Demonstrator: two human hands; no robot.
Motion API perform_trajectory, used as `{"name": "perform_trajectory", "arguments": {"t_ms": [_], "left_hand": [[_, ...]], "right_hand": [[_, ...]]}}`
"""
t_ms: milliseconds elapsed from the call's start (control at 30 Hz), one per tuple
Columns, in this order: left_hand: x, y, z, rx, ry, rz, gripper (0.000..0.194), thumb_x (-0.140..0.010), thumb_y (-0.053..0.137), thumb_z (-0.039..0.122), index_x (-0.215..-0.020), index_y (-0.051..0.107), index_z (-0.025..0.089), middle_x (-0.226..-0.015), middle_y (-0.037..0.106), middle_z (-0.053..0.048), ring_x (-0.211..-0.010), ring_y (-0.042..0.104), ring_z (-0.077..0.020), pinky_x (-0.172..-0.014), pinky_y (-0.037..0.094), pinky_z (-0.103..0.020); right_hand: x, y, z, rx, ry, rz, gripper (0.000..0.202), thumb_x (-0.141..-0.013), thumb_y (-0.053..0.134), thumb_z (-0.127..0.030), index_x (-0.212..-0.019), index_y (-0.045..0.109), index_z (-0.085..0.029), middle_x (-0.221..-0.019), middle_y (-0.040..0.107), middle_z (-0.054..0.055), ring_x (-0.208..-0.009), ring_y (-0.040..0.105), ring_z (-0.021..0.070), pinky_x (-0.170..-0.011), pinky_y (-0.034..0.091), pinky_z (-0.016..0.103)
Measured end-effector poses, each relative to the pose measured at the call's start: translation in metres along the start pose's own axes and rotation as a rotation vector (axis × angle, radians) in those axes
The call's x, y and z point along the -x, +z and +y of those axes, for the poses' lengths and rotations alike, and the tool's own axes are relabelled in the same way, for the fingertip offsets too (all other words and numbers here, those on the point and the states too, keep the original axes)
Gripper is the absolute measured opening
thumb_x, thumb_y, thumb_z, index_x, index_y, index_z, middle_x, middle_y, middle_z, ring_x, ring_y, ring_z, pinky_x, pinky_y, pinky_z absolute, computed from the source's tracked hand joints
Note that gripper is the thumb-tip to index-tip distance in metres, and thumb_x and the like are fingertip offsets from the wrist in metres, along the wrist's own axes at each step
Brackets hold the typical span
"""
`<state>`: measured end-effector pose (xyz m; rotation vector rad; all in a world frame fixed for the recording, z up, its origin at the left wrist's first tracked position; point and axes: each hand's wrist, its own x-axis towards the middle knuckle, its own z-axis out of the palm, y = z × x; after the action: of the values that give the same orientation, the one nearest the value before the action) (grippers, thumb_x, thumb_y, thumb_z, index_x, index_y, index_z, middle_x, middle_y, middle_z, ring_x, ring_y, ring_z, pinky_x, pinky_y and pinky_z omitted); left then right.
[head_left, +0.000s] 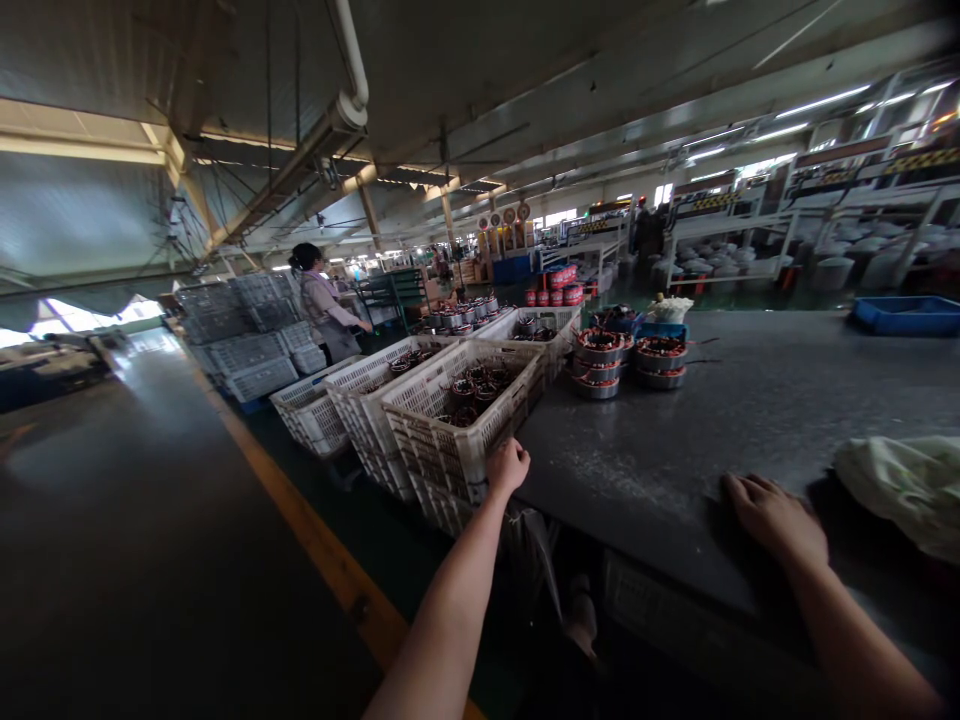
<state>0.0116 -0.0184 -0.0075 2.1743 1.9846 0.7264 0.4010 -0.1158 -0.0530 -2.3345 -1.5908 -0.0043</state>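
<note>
My left hand (508,466) is closed at the near right corner of a white plastic crate (439,450), its fingertips partly hidden. Inside that crate lie several dark wire-wound stators (478,385) with reddish leads. On the dark tabletop (637,460), my right hand (776,515) rests palm down with its fingers stretched out, holding nothing. Two short stacks of motor stators, a left stack (598,362) and a right stack (661,362), stand on the table beyond both hands.
More white crates (360,395) stand left of the nearest one. A pale plastic bag (904,485) and a blue tray (907,316) lie on the table's right. A person (330,305) stands beside stacked grey crates (244,335). A yellow floor line (300,520) runs along the aisle.
</note>
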Motion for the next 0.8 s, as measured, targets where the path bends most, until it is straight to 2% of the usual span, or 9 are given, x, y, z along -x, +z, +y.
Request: {"name": "perform_trajectory", "arguments": {"t_ms": [300, 467, 600, 800], "left_hand": [[-0.002, 0.002, -0.001, -0.004, 0.011, 0.006, 0.005, -0.095, 0.060, 0.023, -0.098, 0.061, 0.020, -0.098, 0.067, -0.003, -0.095, 0.063, -0.0189, -0.079, 0.044, -0.026], [-0.002, 0.003, -0.002, -0.006, 0.013, 0.005, 0.006, -0.095, 0.059, 0.023, -0.100, 0.061, 0.019, -0.098, 0.068, -0.004, -0.096, 0.063, -0.0201, -0.080, 0.045, -0.027], [-0.001, 0.002, -0.001, -0.005, -0.001, 0.007, 0.019, -0.095, 0.061, 0.024, -0.112, 0.057, 0.016, -0.103, 0.068, -0.007, -0.100, 0.063, -0.0230, -0.083, 0.047, -0.030], [0.000, 0.001, 0.000, 0.004, -0.011, 0.000, 0.045, -0.096, 0.059, 0.024, -0.137, 0.044, 0.013, -0.122, 0.062, -0.012, -0.112, 0.060, -0.0250, -0.091, 0.047, -0.031]], "right_hand": [[0.004, -0.008, -0.006, -0.049, 0.027, -0.040, 0.069, -0.098, 0.007, -0.049, -0.140, 0.049, -0.014, -0.146, 0.043, 0.012, -0.134, 0.039, 0.0314, -0.110, 0.032, 0.043], [0.004, -0.008, -0.007, -0.031, 0.029, -0.025, 0.070, -0.098, 0.006, -0.049, -0.140, 0.050, -0.014, -0.146, 0.043, 0.011, -0.133, 0.040, 0.0320, -0.111, 0.032, 0.043], [-0.001, 0.001, -0.001, -0.031, 0.029, 0.005, 0.065, -0.097, 0.012, -0.048, -0.139, 0.051, -0.017, -0.144, 0.046, 0.008, -0.131, 0.043, 0.0304, -0.110, 0.034, 0.042], [-0.006, 0.009, 0.003, -0.024, 0.028, 0.030, 0.064, -0.097, 0.013, -0.048, -0.138, 0.052, -0.018, -0.144, 0.046, 0.008, -0.132, 0.042, 0.0294, -0.110, 0.034, 0.042]]}}
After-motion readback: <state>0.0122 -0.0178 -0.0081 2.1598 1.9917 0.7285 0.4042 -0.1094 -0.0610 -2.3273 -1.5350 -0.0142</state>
